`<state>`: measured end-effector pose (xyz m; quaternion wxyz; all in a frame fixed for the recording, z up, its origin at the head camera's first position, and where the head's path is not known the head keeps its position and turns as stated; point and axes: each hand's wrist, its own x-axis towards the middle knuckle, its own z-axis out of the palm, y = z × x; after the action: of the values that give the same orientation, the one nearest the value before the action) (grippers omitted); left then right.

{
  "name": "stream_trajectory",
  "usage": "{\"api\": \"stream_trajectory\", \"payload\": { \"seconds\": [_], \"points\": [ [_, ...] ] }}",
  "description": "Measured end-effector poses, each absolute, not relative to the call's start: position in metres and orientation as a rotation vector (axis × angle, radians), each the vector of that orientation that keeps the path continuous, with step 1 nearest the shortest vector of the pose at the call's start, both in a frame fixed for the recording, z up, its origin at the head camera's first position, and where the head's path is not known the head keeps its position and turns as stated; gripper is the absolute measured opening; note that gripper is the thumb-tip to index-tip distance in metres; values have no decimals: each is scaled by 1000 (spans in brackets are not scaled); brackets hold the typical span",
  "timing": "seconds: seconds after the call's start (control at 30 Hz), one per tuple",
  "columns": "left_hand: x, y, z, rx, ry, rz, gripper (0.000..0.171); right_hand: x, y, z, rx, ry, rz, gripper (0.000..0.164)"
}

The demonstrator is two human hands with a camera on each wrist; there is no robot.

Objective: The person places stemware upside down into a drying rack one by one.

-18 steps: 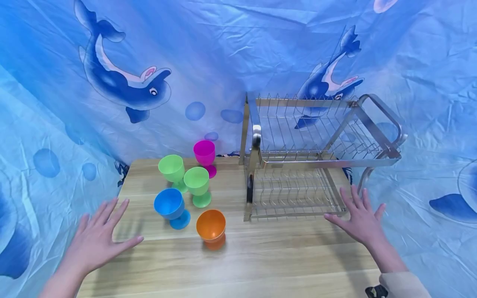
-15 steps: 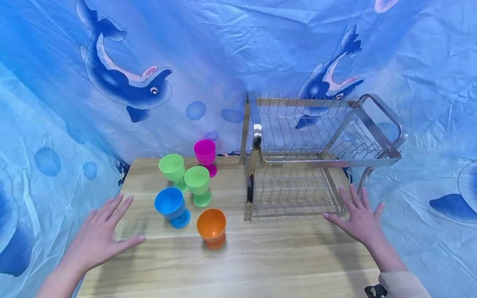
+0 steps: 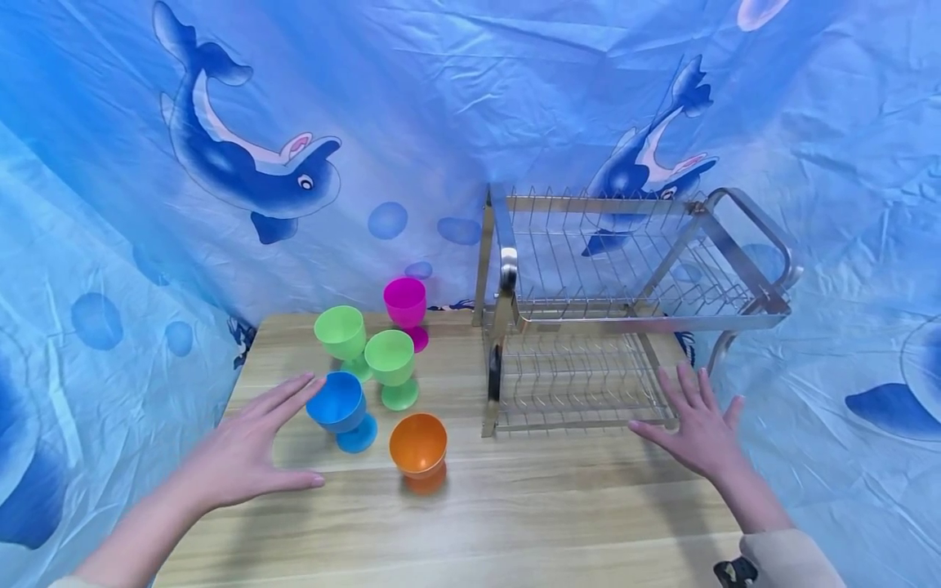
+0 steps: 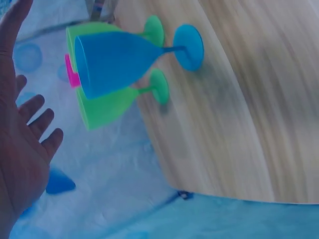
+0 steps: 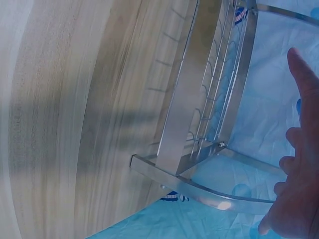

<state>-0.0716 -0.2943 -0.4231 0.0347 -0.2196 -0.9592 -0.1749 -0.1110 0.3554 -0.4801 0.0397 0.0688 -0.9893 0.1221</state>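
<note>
My left hand (image 3: 246,457) is spread, thumb apart from the fingers, just left of a blue goblet (image 3: 340,404); its fingertips overlap the goblet's rim in the head view. In the left wrist view the palm (image 4: 22,159) faces the blue goblet (image 4: 117,59) with a gap between them. Two green goblets (image 3: 341,333) and a magenta goblet (image 3: 405,302) stand upright behind it. An orange goblet (image 3: 419,447) is nearest the front. With fingers spread and nothing held, my right hand (image 3: 702,437) hovers by the front right of a two-tier metal dish rack (image 3: 647,325).
The rack's wire shelves (image 3: 581,384) and upright posts stand at the right on the wooden table (image 3: 470,523). A curved side handle (image 3: 764,224) juts out to its right. Blue dolphin-print cloth (image 3: 412,98) hangs behind and at both sides.
My left hand has moved right, from the table's left edge to beside the blue goblet. My right hand has shifted slightly left. The goblets and rack stay in place.
</note>
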Motion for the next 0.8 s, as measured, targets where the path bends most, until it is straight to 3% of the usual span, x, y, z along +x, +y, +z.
{"api": "stream_trajectory", "payload": {
  "seconds": [0.4,0.8],
  "points": [
    [-87,-252,-427,-831,-2937,-803,120,-112,343,-476,217,-3036,402,111],
    [-90,-217,-460,-775,-2984,-1008,120,-111,331,-482,266,-3018,432,110]
  ]
}}
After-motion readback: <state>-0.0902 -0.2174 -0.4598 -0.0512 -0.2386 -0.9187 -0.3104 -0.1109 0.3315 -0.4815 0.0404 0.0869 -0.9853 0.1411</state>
